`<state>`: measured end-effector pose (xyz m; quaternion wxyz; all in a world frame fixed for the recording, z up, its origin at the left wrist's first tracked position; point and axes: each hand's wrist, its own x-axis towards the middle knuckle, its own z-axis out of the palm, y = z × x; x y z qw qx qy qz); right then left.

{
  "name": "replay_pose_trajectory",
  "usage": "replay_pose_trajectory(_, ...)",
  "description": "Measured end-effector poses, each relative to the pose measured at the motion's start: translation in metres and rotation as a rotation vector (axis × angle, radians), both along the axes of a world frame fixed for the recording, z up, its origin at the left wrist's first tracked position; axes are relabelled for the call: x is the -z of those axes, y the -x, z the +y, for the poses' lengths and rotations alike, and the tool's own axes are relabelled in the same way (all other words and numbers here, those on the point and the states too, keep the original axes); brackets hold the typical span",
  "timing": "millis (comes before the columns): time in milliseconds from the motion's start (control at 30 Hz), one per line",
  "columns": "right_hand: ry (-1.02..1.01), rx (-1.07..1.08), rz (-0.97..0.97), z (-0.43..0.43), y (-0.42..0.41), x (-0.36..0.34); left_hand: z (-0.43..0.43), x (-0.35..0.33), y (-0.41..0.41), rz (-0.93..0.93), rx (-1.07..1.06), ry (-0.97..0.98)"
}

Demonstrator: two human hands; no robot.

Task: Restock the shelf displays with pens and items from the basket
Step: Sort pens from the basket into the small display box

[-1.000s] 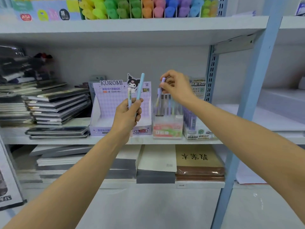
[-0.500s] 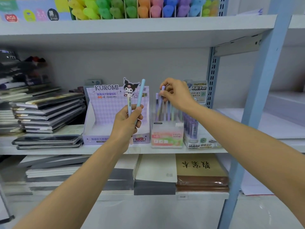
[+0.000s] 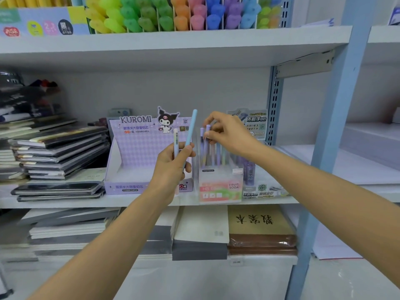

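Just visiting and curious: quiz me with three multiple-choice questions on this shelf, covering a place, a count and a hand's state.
1. The Kuromi box sits where, relative to the Fruit Soda pen box? A left B right C on top
2. Pens in the left hand? A one B two C four
3. The right hand is A hanging idle B pinching a purple-topped pen C an empty fist
Answers: A, it stands to that box's left; B, a light blue pen and a white pen; B, its fingers close on the pen's top.
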<state>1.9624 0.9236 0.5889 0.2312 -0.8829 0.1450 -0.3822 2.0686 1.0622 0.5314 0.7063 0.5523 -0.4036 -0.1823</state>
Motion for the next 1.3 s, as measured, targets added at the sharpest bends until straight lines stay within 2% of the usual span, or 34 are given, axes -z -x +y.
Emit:
replay_pose_trajectory(200, 0.041, 0.124, -0.096, -0.006, -0.014, 0.005, -0.001, -0.001, 0.002, 0.001, 0.001, 0.004)
replay_pose_trajectory(300, 0.141, 0.205, 0.000, -0.010, -0.017, 0.008, 0.000, -0.002, 0.001, -0.006, -0.006, 0.002)
replay_pose_trajectory(433, 0.139, 0.199, 0.048, -0.004, -0.008, 0.005, 0.004, -0.001, -0.003, -0.010, -0.018, -0.015)
replay_pose_trajectory(500, 0.030, 0.115, -0.074, 0.004, -0.001, 0.002, 0.006, 0.000, -0.003, -0.024, -0.014, -0.014)
replay_pose_trajectory(567, -0.167, -0.070, -0.216, 0.013, 0.008, -0.005, 0.008, 0.000, -0.001, -0.048, -0.001, 0.003)
replay_pose_trajectory(633, -0.269, -0.228, -0.245, 0.017, 0.015, -0.013, 0.008, -0.001, 0.002, -0.074, 0.009, 0.019)
replay_pose_trajectory(733, -0.253, -0.279, -0.247, 0.020, 0.021, -0.017, 0.011, -0.005, 0.007, -0.089, 0.010, 0.049)
replay_pose_trajectory(900, -0.475, -0.341, -0.356, 0.017, 0.035, -0.009, 0.016, -0.014, 0.005, 0.094, -0.050, 0.216)
replay_pose_trajectory(1067, -0.430, -0.411, -0.134, 0.026, 0.044, 0.008, 0.016, -0.020, 0.014, 0.223, -0.058, 0.336)
replay_pose_trajectory(1167, -0.359, -0.419, -0.040, 0.032, 0.045, 0.008, 0.016, -0.025, 0.019, 0.200, -0.050, 0.338)
replay_pose_trajectory(1233, -0.296, -0.400, -0.054, 0.038, 0.044, 0.003, 0.017, -0.028, 0.023, 0.104, -0.064, 0.315)
replay_pose_trajectory(1300, -0.276, -0.354, -0.186, 0.045, 0.042, -0.004, 0.017, -0.031, 0.028, -0.001, -0.065, 0.303)
